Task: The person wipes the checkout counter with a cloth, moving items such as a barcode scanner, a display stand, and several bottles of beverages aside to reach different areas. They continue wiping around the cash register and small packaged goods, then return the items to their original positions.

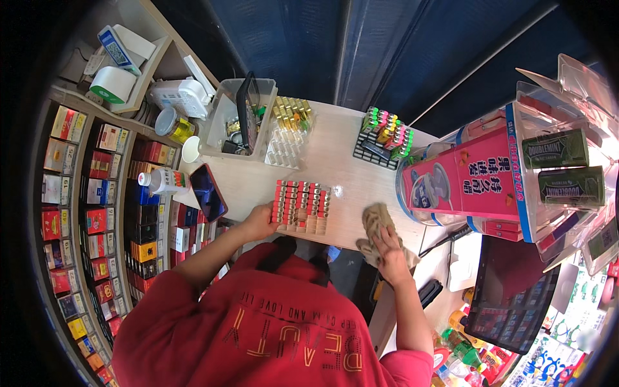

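My left hand point(261, 222) grips the near left edge of a tray of red lighters point(303, 203), whose near right cells hold none. Under my right hand point(390, 249) lies a crumpled tan cloth point(379, 225), pressed on the table's front edge with fingers spread over it. Behind the red lighters is a clear plastic tray point(285, 147) with gold lighters point(292, 113) at its far end. A black grid tray point(370, 151) at the back right carries green, pink and yellow lighters point(390, 130).
A clear plastic bin point(225, 109) with small items stands back left, near a smartphone point(209, 192), a white bottle point(164, 180) and a paper cup point(191, 149). Shelves of cigarette packs point(100, 217) line the left. A pink display point(459, 176) and dark monitor point(512, 295) stand right.
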`<state>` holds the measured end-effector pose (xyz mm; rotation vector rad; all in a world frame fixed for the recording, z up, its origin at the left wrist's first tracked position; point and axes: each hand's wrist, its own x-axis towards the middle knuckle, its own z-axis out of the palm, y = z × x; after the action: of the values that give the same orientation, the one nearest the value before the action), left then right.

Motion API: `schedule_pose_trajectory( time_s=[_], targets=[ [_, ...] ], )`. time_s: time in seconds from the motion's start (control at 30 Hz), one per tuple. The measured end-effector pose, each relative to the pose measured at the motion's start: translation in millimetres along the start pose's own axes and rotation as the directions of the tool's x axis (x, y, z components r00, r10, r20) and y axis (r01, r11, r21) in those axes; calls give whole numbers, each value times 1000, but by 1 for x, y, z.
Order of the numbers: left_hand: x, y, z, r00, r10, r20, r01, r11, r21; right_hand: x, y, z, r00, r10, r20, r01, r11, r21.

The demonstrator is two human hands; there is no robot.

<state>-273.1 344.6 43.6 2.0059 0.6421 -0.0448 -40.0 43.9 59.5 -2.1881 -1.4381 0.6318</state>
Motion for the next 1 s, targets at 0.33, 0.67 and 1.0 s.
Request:
schedule_pose_trajectory(
  time_s=[0.33, 0.67, 1.0],
  targets=[
    [31, 16, 13, 997, -79, -2, 77, 975, -208, -23, -4, 16, 986, 104, -133, -105, 994, -5],
    [61, 38, 34, 983, 164, -82, -160, 985, 59, -25, -1, 18, 986, 103, -128, -104, 995, 5],
    [93, 46, 66, 980, 199, 23, -199, 980, -24, -24, -7, 18, 991, 69, -115, -77, 995, -63]
  ],
)
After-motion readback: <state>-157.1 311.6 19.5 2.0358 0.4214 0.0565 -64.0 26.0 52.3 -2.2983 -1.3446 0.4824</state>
